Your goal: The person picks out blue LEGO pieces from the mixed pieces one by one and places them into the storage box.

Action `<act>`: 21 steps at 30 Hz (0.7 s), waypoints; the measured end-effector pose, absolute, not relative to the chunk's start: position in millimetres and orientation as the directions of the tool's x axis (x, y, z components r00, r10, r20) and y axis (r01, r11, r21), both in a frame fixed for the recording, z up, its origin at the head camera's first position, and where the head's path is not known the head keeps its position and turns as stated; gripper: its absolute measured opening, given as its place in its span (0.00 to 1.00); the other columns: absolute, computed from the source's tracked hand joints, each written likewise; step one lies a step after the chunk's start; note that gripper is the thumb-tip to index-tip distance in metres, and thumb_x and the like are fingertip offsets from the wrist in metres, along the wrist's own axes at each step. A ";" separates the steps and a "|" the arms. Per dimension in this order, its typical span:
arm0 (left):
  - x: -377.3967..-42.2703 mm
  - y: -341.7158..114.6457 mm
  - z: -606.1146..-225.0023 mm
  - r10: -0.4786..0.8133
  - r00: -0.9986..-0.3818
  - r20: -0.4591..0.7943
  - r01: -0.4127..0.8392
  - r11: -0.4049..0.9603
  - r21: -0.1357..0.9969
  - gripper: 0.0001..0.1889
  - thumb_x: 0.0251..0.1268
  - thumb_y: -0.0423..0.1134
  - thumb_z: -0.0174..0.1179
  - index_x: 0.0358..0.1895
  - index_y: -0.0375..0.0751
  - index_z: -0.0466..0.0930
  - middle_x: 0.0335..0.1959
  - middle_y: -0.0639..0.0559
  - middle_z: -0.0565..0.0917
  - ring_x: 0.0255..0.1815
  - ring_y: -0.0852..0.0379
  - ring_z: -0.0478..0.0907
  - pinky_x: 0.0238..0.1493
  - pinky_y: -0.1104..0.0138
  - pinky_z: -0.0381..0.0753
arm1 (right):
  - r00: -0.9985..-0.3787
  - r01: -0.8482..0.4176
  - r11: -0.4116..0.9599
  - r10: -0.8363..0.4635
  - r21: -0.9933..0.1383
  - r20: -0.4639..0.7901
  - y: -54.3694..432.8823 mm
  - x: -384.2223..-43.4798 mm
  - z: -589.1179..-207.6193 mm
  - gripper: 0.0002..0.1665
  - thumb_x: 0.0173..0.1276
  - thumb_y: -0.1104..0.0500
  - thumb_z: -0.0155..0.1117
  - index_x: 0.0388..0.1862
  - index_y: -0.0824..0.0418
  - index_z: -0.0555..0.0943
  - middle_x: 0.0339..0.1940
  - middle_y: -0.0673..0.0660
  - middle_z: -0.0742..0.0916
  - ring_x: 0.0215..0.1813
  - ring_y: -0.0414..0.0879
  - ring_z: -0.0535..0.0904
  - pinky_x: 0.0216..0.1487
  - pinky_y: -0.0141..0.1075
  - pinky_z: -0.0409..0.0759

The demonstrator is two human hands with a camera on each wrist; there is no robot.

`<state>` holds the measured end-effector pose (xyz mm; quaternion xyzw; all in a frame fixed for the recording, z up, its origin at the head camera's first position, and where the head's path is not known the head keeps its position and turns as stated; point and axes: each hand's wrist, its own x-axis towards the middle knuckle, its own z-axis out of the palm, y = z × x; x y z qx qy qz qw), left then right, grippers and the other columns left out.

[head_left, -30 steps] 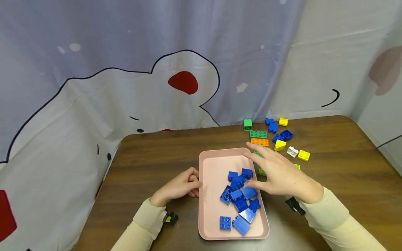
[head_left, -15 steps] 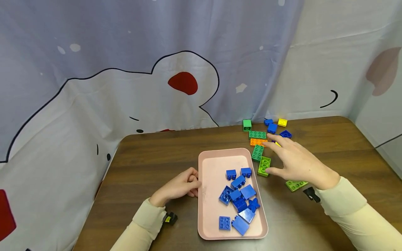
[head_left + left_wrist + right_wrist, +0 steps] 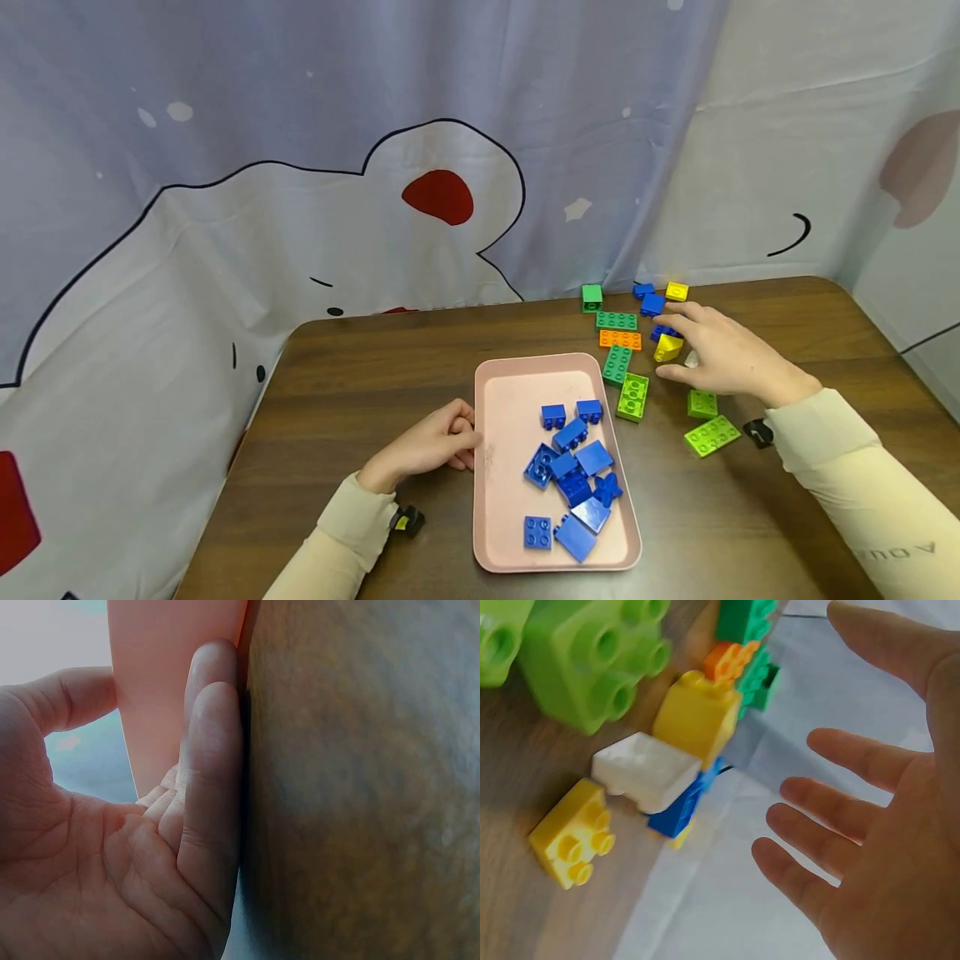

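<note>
While hands (image 3: pixel 426 440) (image 3: pixel 716 350) flank tray (image 3: pixel 517 392), sleeve lettering (image 3: pixel 896 552), unclear

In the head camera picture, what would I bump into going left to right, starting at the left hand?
Leaving out overlapping bricks: left hand, pink tray's left rim, square four-stud blue brick, blue star, lime brick just right of the tray, right hand.

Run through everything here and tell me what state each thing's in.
Pink tray: flat on the table, holding blue bricks.
Left hand: thumb touching the tray's rim.
Right hand: fingers apart, holding nothing.
Orange brick: studs up.
Nearest lime brick: studs up.
Blue star: lying in the tray.
White brick: on the table, unheld.
</note>
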<state>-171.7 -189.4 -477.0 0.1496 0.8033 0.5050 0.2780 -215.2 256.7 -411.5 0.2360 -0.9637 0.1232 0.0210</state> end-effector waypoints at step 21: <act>-172.8 -190.1 -480.4 0.522 -0.800 -0.295 -0.059 0.422 0.905 0.16 0.74 0.38 0.59 0.55 0.31 0.68 0.31 0.44 0.84 0.31 0.54 0.87 0.36 0.63 0.88 | -0.924 -0.359 0.898 -0.381 -0.255 -0.042 292.7 -265.2 -436.6 0.37 0.68 0.58 0.66 0.73 0.71 0.70 0.71 0.77 0.72 0.70 0.75 0.69 0.67 0.70 0.69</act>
